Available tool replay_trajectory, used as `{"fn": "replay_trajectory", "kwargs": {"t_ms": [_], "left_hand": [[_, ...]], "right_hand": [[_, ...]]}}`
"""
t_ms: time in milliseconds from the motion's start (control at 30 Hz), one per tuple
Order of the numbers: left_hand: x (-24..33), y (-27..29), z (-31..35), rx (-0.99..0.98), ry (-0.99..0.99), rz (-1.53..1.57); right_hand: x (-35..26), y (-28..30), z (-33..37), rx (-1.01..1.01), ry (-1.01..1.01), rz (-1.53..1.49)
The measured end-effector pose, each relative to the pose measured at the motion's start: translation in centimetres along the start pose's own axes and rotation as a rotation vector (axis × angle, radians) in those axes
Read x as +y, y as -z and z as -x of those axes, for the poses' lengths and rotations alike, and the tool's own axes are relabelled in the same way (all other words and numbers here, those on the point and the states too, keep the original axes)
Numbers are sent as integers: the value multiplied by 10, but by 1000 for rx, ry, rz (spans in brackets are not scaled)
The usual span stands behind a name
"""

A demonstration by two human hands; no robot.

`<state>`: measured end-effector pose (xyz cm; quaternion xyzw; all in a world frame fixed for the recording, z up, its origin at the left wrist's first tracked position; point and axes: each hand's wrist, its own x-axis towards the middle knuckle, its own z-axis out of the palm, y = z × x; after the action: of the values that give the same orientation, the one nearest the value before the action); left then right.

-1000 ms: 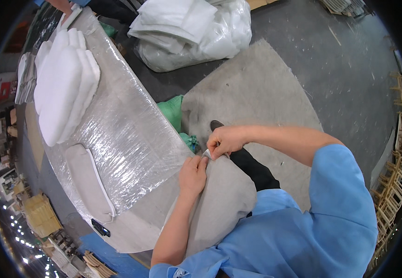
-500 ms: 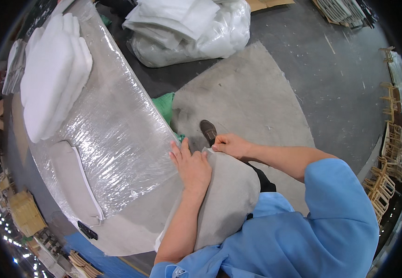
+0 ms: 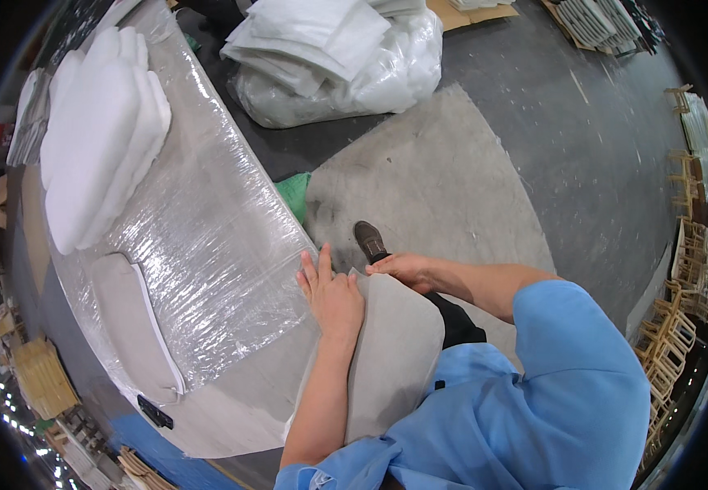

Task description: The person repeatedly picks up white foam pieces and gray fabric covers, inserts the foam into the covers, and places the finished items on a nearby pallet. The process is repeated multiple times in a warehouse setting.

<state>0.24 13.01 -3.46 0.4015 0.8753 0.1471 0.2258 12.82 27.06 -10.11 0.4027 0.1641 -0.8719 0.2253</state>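
Note:
A light grey fabric cushion cover (image 3: 395,335) lies over my lap, against the near corner of the table. My right hand (image 3: 407,269) is closed in a pinch on the cover's far edge. Next to it my left hand (image 3: 336,306) has its fingers spread, index and middle stretched forward at the table edge. Its thumb is close to the cover's corner, and its palm and wrist lie along the cover's left side. Whatever is beneath the left palm stays hidden.
The plastic-wrapped table (image 3: 199,269) carries a stack of white padding (image 3: 97,139), a grey piece with white edging (image 3: 129,318) and a black handheld object (image 3: 155,412). Beyond stands a clear bag of white padding (image 3: 338,82). Grey cloth (image 3: 444,180) covers the floor; wooden chair frames (image 3: 681,310) line the right.
My right hand has moved slightly down and left, and its wrist has turned. The cover's far edge has come lower with it. My left hand has barely shifted, fingers still spread.

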Motion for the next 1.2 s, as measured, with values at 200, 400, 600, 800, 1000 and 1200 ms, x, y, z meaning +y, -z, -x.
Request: {"fn": "replay_trajectory", "kwargs": {"t_ms": [200,400,600,800,1000,1200], "left_hand": [[-7,-5,1,-20,-42,28],[-15,10,6,26,-94,280],[34,41,18,-183,-23,980],[22,17,30,-156,34,1140],[-5,1,27,-118,66,1158],[-5,10,27,-82,76,1022]], "right_hand": [[3,7,-17,21,1,39],[7,-14,-18,93,-32,-33],[38,-9,-60,-29,-17,-203],[37,-15,-56,116,-9,-149],[50,-17,-71,124,36,-206],[40,-12,-15,197,419,16]]}}
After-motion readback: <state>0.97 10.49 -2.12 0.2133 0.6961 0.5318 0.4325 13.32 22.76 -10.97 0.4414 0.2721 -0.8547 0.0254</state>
